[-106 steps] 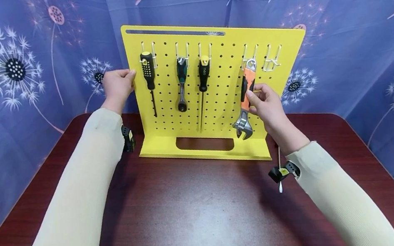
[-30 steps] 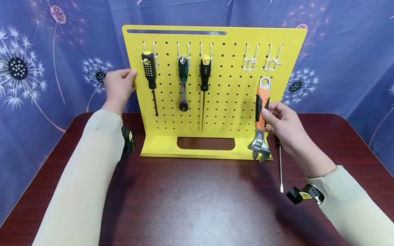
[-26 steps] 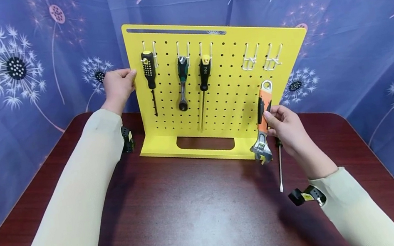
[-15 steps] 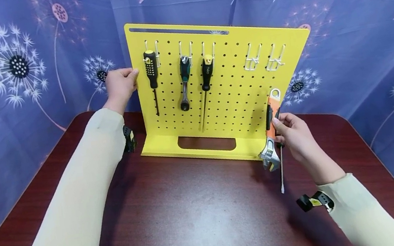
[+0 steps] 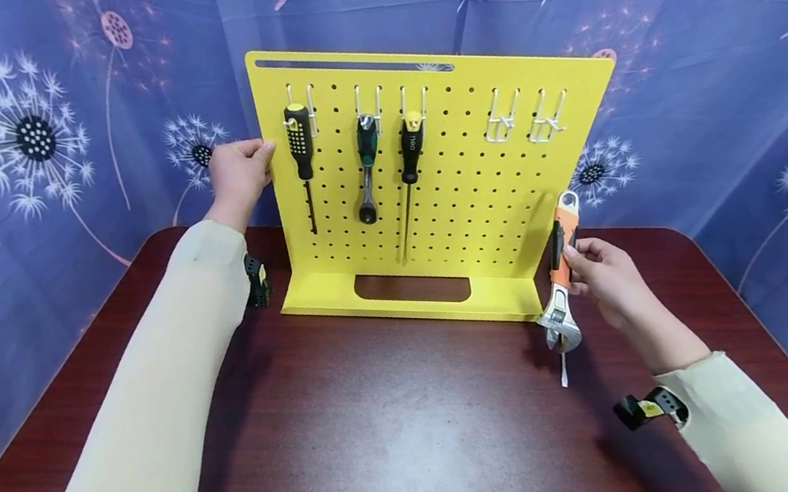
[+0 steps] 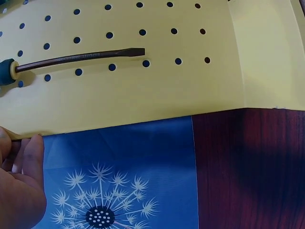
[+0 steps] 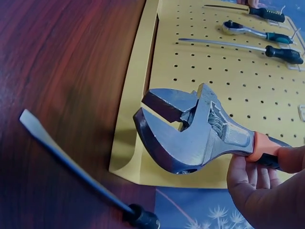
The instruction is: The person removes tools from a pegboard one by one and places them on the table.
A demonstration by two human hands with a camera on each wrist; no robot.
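Note:
My right hand [image 5: 614, 278] holds an adjustable wrench [image 5: 563, 256] by its orange and black handle, off the right edge of the yellow pegboard [image 5: 476, 184]. In the right wrist view the steel head of the wrench [image 7: 190, 129] points left with its jaws a little apart. My left hand [image 5: 240, 175] pinches the pegboard's left edge between thumb and fingers. Beneath the wrench, a flat screwdriver [image 7: 71, 164] lies on the table; in the head view only its tip [image 5: 564, 373] shows. Two white hooks [image 5: 501, 126] at the board's right hold nothing.
On the board hang a black screwdriver with yellow dots [image 5: 299, 141], a green-handled ratchet [image 5: 366, 145] and a black and yellow screwdriver [image 5: 413, 147]. The brown table [image 5: 387, 415] spreads in front of the board's base [image 5: 310, 295]. A blue dandelion curtain [image 5: 136, 80] stands behind.
The right hand has taken the adjustable wrench off its hook and moved it down and to the right, past the board's edge. The left hand has stayed on the board.

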